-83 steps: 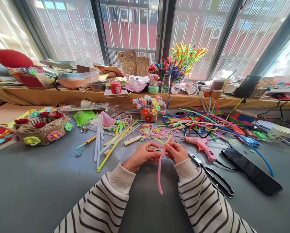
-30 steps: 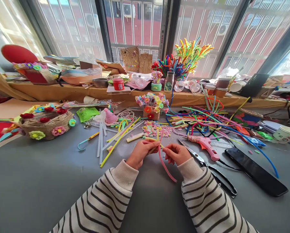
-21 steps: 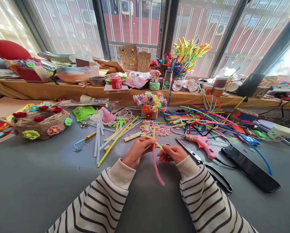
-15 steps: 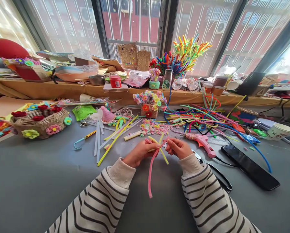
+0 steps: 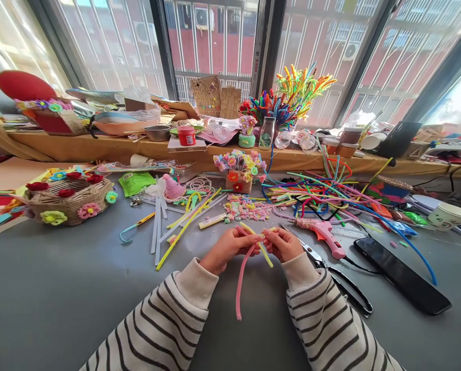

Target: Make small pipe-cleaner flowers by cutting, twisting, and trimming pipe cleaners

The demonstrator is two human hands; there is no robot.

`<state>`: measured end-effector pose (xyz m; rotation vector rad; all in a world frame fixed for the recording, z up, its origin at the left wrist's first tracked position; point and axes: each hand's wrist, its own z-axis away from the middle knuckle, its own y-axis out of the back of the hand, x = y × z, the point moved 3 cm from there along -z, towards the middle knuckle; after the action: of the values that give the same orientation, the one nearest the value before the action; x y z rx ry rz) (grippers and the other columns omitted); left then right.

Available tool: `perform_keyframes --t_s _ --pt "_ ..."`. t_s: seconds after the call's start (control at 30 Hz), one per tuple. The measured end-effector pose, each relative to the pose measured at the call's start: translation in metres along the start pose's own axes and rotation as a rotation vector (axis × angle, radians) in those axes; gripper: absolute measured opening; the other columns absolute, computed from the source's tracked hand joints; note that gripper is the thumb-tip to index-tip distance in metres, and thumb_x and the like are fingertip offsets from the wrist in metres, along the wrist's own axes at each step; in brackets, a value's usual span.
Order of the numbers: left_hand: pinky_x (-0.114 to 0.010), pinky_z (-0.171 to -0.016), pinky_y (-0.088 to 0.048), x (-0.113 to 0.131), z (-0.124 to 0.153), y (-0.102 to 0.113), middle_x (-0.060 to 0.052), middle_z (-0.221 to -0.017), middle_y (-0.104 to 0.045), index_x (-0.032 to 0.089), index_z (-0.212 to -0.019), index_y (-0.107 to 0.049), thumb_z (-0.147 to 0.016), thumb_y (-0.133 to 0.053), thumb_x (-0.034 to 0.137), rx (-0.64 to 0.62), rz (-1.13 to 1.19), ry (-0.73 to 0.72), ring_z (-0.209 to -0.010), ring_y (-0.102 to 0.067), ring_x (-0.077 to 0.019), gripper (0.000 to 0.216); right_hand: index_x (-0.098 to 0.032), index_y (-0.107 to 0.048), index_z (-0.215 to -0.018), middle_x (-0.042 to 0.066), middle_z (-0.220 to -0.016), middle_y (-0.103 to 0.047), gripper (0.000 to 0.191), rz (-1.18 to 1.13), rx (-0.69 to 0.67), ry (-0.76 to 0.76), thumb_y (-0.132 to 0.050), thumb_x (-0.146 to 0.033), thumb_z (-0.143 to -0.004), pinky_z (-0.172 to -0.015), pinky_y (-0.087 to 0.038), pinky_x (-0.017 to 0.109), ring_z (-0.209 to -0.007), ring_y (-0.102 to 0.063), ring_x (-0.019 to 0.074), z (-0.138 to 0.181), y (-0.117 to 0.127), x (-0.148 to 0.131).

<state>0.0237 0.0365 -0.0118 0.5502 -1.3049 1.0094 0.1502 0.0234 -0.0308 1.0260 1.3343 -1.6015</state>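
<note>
My left hand (image 5: pixel 225 248) and my right hand (image 5: pixel 283 243) meet above the grey table (image 5: pixel 60 288), both pinched on twisted pipe cleaners. A long pink pipe cleaner (image 5: pixel 240 281) hangs from between my fingers toward me. A short yellow pipe cleaner (image 5: pixel 261 249) crosses it at the top and sticks out down to the right. Both sleeves are striped white and black.
Black-handled scissors (image 5: pixel 342 286), a pink glue gun (image 5: pixel 323 234) and a black phone (image 5: pixel 402 275) lie to the right. A heap of coloured pipe cleaners (image 5: pixel 323 193) lies behind them. White and yellow sticks (image 5: pixel 168 226) and a flower-trimmed woven basket (image 5: pixel 70 201) are on the left.
My hands have kept twisting the pink and yellow pipe cleaners together. The pink tail swung from right to straight down toward me, and my right hand came closer to the left.
</note>
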Motion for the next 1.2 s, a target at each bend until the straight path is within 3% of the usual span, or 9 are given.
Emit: perform_keyframes --t_s 0.17,0.43,0.87,0.97,1.1,1.2 --pt "-0.028 -0.066 -0.044 0.0 -0.001 -0.002 -0.002 -0.061 -0.058 0.011 -0.064 -0.056 -0.055 -0.061 0.036 0.058 0.038 -0.042 -0.056 -0.055 -0.0105 0.027 -0.015 -0.052 -0.053 -0.004 -0.042 -0.054 0.024 -0.121 0.085 -0.023 -0.067 -0.03 -0.046 -0.036 -0.034 0.015 -0.035 -0.043 0.003 -0.001 -0.002 0.007" --pt "-0.02 -0.056 -0.04 0.004 -0.002 -0.001 0.001 -0.056 -0.055 0.011 -0.06 -0.056 -0.054 -0.061 0.035 0.023 -0.106 -0.066 -0.053 -0.05 -0.0073 0.025 -0.015 -0.053 -0.054 -0.003 -0.042 -0.055 0.021 -0.001 0.11 0.114 -0.067 -0.029 -0.048 -0.037 -0.035 0.018 -0.036 -0.045 0.0053 0.0 0.0 0.002" --pt "-0.023 -0.064 -0.043 0.003 0.0 0.005 -0.002 -0.06 -0.058 0.011 -0.064 -0.056 -0.054 -0.063 0.029 0.263 0.173 -0.094 -0.057 -0.053 -0.0091 0.022 -0.014 -0.058 -0.053 -0.003 -0.041 -0.055 0.02 -0.092 0.128 0.019 -0.066 -0.031 -0.048 -0.037 -0.036 0.016 -0.036 -0.045 0.0043 0.0 -0.006 0.012" --pt "-0.024 -0.065 -0.043 0.001 0.0 0.007 -0.003 -0.062 -0.059 0.011 -0.066 -0.057 -0.054 -0.063 0.029 0.282 0.206 -0.102 -0.058 -0.054 -0.0097 0.023 -0.014 -0.06 -0.063 -0.002 -0.048 -0.057 0.021 0.006 0.138 0.122 -0.064 -0.031 -0.051 -0.042 -0.041 0.019 -0.043 -0.049 0.0071 0.0 -0.005 0.01" --pt "-0.023 -0.063 -0.043 -0.001 -0.001 0.009 -0.003 -0.061 -0.059 0.011 -0.066 -0.058 -0.055 -0.062 0.03 0.29 0.228 -0.125 -0.056 -0.053 -0.0095 0.023 -0.016 -0.057 -0.084 0.001 -0.062 -0.058 0.03 0.327 0.183 0.415 -0.061 -0.024 -0.055 -0.047 -0.044 0.022 -0.054 -0.053 0.0111 0.005 -0.002 -0.001" --pt "-0.022 -0.061 -0.043 -0.002 -0.002 0.009 -0.003 -0.06 -0.059 0.01 -0.067 -0.057 -0.055 -0.062 0.029 0.284 0.25 -0.14 -0.055 -0.053 -0.0088 0.023 -0.018 -0.057 -0.083 0.002 -0.068 -0.057 0.024 0.519 0.129 0.602 -0.057 -0.021 -0.059 -0.048 -0.046 0.022 -0.06 -0.054 0.0124 0.011 -0.007 -0.007"
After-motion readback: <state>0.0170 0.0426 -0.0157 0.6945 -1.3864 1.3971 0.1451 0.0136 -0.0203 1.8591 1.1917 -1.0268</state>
